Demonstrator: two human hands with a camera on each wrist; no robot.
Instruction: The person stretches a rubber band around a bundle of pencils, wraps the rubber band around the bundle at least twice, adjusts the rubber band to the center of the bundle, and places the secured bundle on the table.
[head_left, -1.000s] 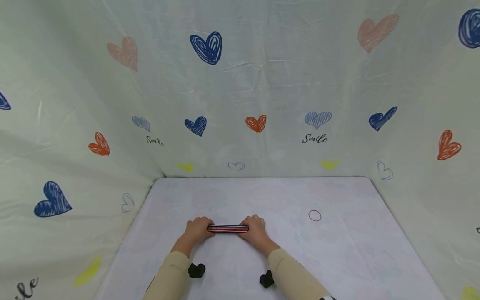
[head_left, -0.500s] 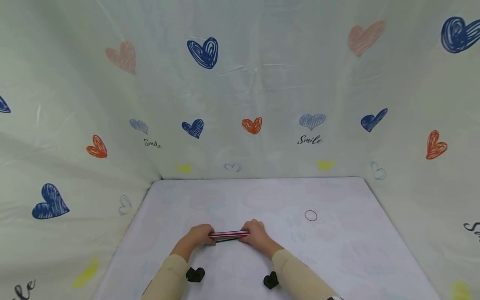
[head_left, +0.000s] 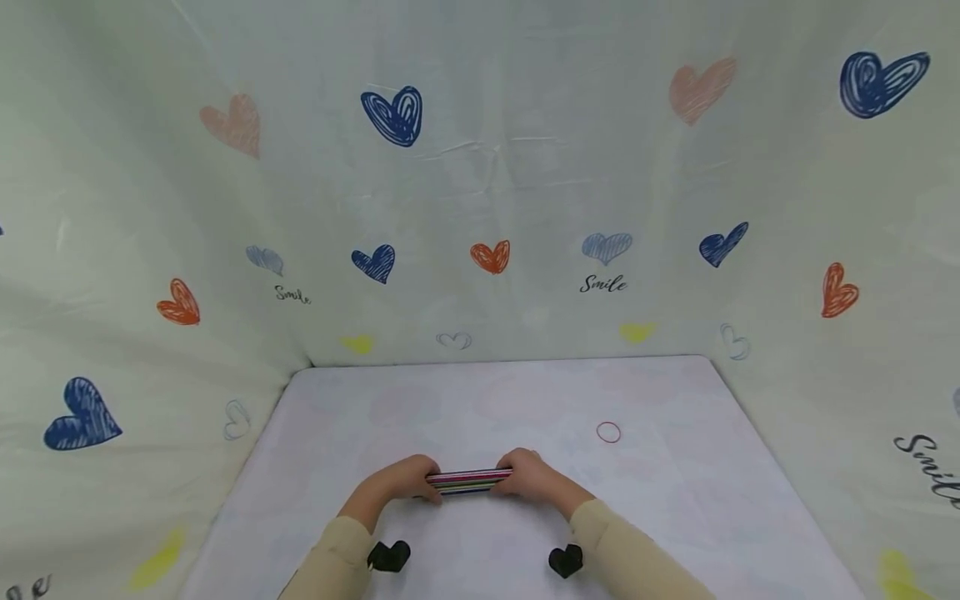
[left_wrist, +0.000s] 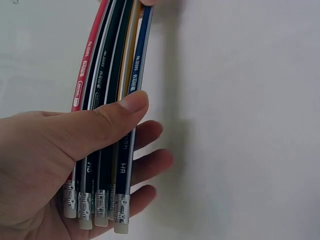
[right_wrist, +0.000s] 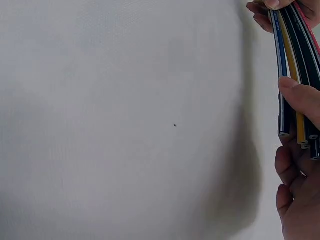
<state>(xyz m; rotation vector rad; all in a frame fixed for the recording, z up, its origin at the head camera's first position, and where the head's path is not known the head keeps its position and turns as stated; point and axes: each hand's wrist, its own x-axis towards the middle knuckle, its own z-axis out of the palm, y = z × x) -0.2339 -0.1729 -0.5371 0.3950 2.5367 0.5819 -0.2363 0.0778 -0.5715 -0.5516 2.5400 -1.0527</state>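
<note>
A bundle of pencils [head_left: 468, 481] is held level by both hands over the white table, in red, dark green, yellow and blue. My left hand [head_left: 408, 479] grips the end with the erasers; in the left wrist view its thumb [left_wrist: 134, 101] lies across the pencils, with fingers behind them. White erasers in silver ferrules stick out below that hand. My right hand [head_left: 532, 477] grips the other end. Its thumb [right_wrist: 290, 85] presses on the blue pencil in the right wrist view, where the flat, unsharpened ends show. The pencils fan slightly, side by side.
A thin red ring, like a rubber band [head_left: 608, 442], lies on the table [head_left: 675, 500] to the right of the hands. Dark heart-shaped pieces [head_left: 566, 561] sit beside both wrists. A pale curtain [head_left: 540, 317] printed with hearts rises behind the table and along its sides.
Both hands have brought the bundle nearer the body and a little to the right. It has turned from a thin edge to a wider face, showing more pencils. The head view has shifted right.
</note>
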